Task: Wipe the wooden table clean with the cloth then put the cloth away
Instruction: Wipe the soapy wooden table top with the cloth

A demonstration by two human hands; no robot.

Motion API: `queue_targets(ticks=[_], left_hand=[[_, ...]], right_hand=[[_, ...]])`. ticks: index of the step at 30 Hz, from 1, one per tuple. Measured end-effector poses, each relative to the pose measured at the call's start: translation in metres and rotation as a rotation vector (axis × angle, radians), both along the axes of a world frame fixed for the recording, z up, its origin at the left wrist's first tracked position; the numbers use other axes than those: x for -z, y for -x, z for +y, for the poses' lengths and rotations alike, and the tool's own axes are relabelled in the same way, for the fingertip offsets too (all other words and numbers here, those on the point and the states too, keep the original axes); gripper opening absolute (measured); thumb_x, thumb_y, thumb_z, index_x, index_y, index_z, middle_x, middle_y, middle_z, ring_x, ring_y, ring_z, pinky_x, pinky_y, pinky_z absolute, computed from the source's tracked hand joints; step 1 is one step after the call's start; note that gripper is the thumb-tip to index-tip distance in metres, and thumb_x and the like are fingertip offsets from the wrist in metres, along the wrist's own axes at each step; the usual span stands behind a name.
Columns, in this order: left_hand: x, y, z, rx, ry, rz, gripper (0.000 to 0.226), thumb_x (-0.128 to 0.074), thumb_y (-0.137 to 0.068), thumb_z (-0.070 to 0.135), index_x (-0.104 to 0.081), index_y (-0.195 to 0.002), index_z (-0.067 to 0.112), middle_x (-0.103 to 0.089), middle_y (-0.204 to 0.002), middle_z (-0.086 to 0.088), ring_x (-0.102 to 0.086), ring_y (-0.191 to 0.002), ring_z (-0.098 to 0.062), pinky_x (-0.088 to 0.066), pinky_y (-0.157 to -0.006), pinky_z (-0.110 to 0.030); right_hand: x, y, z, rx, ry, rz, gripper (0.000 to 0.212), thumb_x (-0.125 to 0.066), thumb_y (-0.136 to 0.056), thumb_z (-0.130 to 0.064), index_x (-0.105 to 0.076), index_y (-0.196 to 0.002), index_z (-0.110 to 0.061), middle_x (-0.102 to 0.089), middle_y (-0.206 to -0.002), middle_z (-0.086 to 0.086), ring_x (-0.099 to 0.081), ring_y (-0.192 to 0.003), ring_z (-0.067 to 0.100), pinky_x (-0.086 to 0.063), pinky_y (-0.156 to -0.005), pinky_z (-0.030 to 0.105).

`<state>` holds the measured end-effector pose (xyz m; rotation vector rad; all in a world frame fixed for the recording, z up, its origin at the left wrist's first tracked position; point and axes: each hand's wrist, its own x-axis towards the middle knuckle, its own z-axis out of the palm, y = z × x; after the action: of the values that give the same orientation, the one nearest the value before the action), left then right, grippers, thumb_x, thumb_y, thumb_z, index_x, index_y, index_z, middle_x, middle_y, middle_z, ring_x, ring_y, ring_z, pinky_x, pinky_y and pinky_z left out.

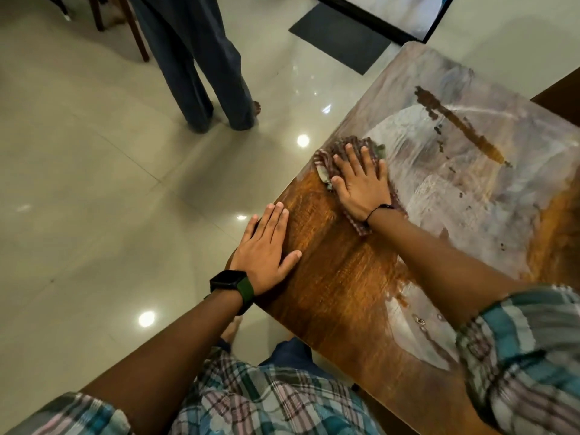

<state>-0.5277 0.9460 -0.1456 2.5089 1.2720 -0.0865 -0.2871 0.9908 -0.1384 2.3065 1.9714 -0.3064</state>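
Note:
A wooden table (339, 277) runs from the bottom centre to the upper right, its top streaked with pale wet smears and a dark brown spill (461, 124) farther out. A checked cloth (326, 152) lies near the table's left edge. My right hand (361, 183) presses flat on the cloth with fingers spread and straight. My left hand (266, 249), with a dark watch on the wrist, rests flat on the table's left edge, nearer to me, fingers straight, holding nothing.
A person in long dark trousers (201, 64) stands on the glossy tiled floor (94, 183) to the left of the table. A dark mat (342, 36) lies beyond the table's far corner. Wooden chair legs (138, 36) stand at the top left.

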Motion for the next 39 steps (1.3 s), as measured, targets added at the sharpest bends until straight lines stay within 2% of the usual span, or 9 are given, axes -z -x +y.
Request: queue_targets(ticks=[3,7,10,14,20,25,31,33,39], left_hand=[[0.000,-0.001,0.000,-0.019,-0.006,-0.048,0.087,-0.008,-0.079,0.066,0.011,-0.145,0.013,0.005,-0.156,-0.006,0.013,-0.140,-0.013,0.014,-0.113,-0.031],[0.002,-0.001,0.002,-0.046,-0.004,-0.085,0.089,-0.011,-0.077,0.070,0.016,-0.142,0.015,0.004,-0.156,-0.005,0.015,-0.138,-0.010,0.015,-0.112,-0.026],[0.002,-0.002,0.003,-0.049,0.012,-0.086,0.088,-0.012,-0.075,0.072,0.022,-0.137,0.019,0.005,-0.156,-0.004,0.013,-0.139,-0.009,0.012,-0.113,-0.028],[0.000,-0.001,0.004,-0.053,0.040,-0.112,0.090,-0.016,-0.075,0.072,0.023,-0.137,0.019,0.002,-0.156,-0.007,0.010,-0.138,-0.008,0.012,-0.112,-0.027],[-0.006,-0.002,0.001,-0.094,0.068,-0.162,0.095,-0.031,-0.076,0.067,0.016,-0.143,0.018,0.001,-0.156,-0.005,0.007,-0.141,-0.010,0.016,-0.110,-0.024],[-0.016,-0.023,0.014,-0.176,0.159,-0.450,0.094,-0.037,-0.075,0.061,0.002,-0.146,0.014,-0.005,-0.156,-0.003,0.008,-0.138,-0.004,0.016,-0.112,-0.027],[-0.017,-0.043,0.029,-0.218,0.147,-0.572,0.077,-0.029,-0.080,0.056,0.003,-0.142,0.024,0.000,-0.153,0.002,0.006,-0.142,-0.010,0.015,-0.113,-0.024],[-0.010,-0.037,0.028,-0.193,0.128,-0.556,0.076,-0.030,-0.083,0.054,-0.003,-0.144,0.018,0.000,-0.153,0.001,0.003,-0.143,-0.013,0.014,-0.114,-0.025],[-0.010,-0.038,0.029,-0.091,0.150,-0.523,0.082,-0.024,-0.081,0.058,-0.001,-0.145,0.014,0.002,-0.154,-0.003,0.008,-0.142,-0.010,0.011,-0.116,-0.031]], right_hand=[[0.000,0.045,-0.041,-0.150,-0.006,-0.013,0.065,-0.001,-0.090,-0.051,-0.013,-0.150,-0.030,0.010,-0.158,0.000,0.012,-0.145,0.025,0.010,-0.113,0.052],[0.007,0.070,-0.084,-0.365,-0.103,0.043,0.054,-0.022,-0.093,-0.046,-0.051,-0.134,-0.025,-0.029,-0.154,0.003,-0.024,-0.142,0.030,-0.008,-0.109,0.054],[0.007,0.048,-0.064,-0.454,-0.077,0.074,0.054,-0.019,-0.094,-0.047,-0.046,-0.137,-0.029,-0.023,-0.156,-0.002,-0.017,-0.145,0.023,-0.008,-0.111,0.053],[0.001,0.011,-0.003,-0.299,-0.059,0.047,0.066,-0.003,-0.088,-0.051,-0.028,-0.146,-0.032,-0.002,-0.159,-0.006,0.004,-0.146,0.018,0.004,-0.115,0.049],[0.001,0.010,0.025,-0.086,-0.041,0.047,0.050,-0.025,-0.100,-0.038,-0.023,-0.149,-0.028,0.004,-0.159,-0.006,0.008,-0.146,0.019,0.008,-0.116,0.050],[0.000,0.054,-0.029,-0.289,-0.090,0.085,0.058,-0.021,-0.088,-0.036,-0.038,-0.142,-0.023,-0.006,-0.159,-0.002,0.002,-0.146,0.023,0.013,-0.112,0.047],[0.004,0.050,-0.033,-0.433,-0.116,0.171,0.054,-0.025,-0.088,-0.040,-0.048,-0.132,-0.020,-0.024,-0.156,0.000,-0.011,-0.145,0.022,-0.001,-0.114,0.052],[0.003,0.041,-0.011,-0.359,-0.120,0.130,0.058,-0.025,-0.083,-0.042,-0.049,-0.132,-0.024,-0.023,-0.156,-0.002,-0.013,-0.145,0.022,-0.007,-0.114,0.055],[-0.007,-0.001,0.060,0.033,-0.033,0.073,0.069,-0.018,-0.080,-0.041,-0.030,-0.146,-0.027,-0.003,-0.159,-0.007,0.003,-0.146,0.018,0.007,-0.114,0.048]])
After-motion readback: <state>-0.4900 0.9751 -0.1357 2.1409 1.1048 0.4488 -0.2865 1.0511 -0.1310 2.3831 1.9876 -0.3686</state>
